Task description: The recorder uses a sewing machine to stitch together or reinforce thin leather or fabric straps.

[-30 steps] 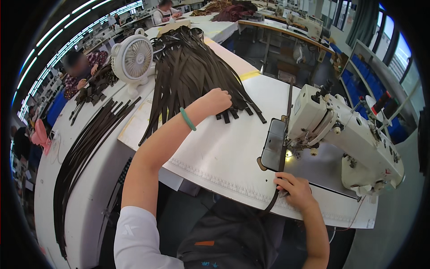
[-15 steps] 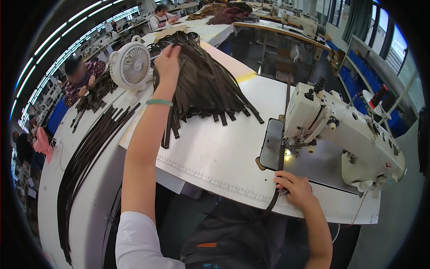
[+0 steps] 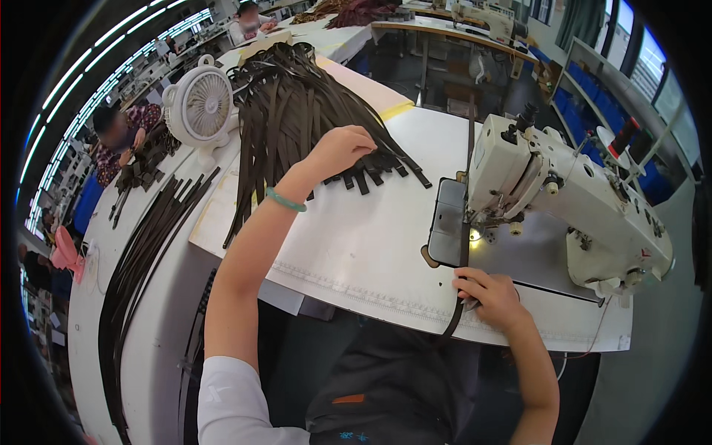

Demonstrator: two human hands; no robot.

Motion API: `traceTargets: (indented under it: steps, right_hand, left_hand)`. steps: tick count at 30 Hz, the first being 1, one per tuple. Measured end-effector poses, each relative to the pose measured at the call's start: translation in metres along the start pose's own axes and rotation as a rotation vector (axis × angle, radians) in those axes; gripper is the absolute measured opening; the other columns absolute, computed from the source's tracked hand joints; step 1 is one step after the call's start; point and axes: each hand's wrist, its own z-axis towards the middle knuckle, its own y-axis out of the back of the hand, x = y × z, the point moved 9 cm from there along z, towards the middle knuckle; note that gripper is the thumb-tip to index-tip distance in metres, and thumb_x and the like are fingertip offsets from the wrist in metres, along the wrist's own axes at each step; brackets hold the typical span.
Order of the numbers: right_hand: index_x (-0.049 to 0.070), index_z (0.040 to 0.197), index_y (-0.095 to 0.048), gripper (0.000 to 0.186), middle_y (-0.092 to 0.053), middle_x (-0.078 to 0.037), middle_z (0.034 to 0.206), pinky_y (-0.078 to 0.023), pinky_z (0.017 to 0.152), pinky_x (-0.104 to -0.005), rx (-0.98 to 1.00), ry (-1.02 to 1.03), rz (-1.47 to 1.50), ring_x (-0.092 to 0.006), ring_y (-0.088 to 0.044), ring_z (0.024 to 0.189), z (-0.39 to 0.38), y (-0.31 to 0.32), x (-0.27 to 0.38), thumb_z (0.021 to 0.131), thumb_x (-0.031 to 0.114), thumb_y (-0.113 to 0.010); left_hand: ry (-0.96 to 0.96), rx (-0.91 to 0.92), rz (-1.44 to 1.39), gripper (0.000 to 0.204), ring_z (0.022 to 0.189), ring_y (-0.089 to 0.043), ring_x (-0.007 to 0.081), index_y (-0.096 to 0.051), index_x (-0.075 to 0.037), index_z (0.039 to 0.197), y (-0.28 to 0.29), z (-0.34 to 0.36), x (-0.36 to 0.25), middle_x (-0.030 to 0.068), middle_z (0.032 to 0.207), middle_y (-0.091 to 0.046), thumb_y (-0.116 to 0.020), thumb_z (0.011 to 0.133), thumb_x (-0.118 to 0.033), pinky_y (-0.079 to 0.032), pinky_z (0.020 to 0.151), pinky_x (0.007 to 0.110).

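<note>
My left hand (image 3: 343,152) is above the front of a heap of dark brown straps (image 3: 289,111), its fingers curled together. No strap hangs from it. At the table's front edge, my right hand (image 3: 491,298) pinches a dark strap (image 3: 452,320). That strap runs up along the sewing machine's (image 3: 564,185) dark plate (image 3: 448,222), under the lit needle area, and on behind the head. Its near end drops over the table edge toward my lap. A small greyish tool (image 3: 470,303) shows within my right hand, its kind mostly hidden.
A white fan (image 3: 202,107) stands left of the heap. More long straps (image 3: 141,282) lie along the side table at left, below a pink fan (image 3: 67,254). A ruler strip (image 3: 356,297) lines the front edge. Two people work at the far left and back.
My left hand has come away from the top of the strap heap, moving right and nearer. The right hand still holds the strap beside the machine. The view has shifted slightly.
</note>
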Motion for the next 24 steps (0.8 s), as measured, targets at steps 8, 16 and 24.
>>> traceTargets:
  steps: [8, 16, 24]
  right_hand:
    - [0.015, 0.094, -0.062, 0.031, -0.060, 0.002, 0.105, -0.048, 0.057, -0.0310, -0.007, 0.000, 0.004, -0.0196, -0.060, 0.064, -0.001, -0.003, 0.002, 0.065, 0.005, -0.067]
    - [0.015, 0.092, -0.062, 0.031, -0.060, 0.002, 0.106, -0.049, 0.059, -0.0319, 0.017, -0.016, -0.018, -0.0197, -0.061, 0.068, -0.004, 0.000, -0.003, 0.064, 0.004, -0.067]
    - [0.012, 0.091, -0.061, 0.033, -0.062, -0.001, 0.101, -0.049, 0.061, -0.0313, -0.010, 0.126, 0.024, -0.0209, -0.062, 0.072, 0.004, 0.005, 0.018, 0.060, 0.002, -0.069]
  left_hand:
    - [0.009, 0.136, 0.403, 0.014, 0.094, -0.053, 0.0201, -0.068, -0.006, 0.083, -0.059, 0.018, 0.005, 0.0053, 0.084, -0.061, -0.067, 0.069, -0.012, -0.043, 0.078, 0.032]
    - [-0.011, -1.530, -0.215, 0.011, 0.070, -0.050, 0.0134, -0.045, -0.004, 0.089, 0.215, -0.084, -0.037, 0.0046, 0.071, -0.054, -0.039, 0.094, -0.012, -0.041, 0.071, 0.028]
    - [-1.232, -0.398, 0.473, 0.034, 0.071, -0.054, 0.0117, -0.055, -0.012, 0.109, 0.058, -0.215, -0.301, -0.0023, 0.087, -0.056, -0.052, 0.079, 0.002, -0.044, 0.068, 0.025]
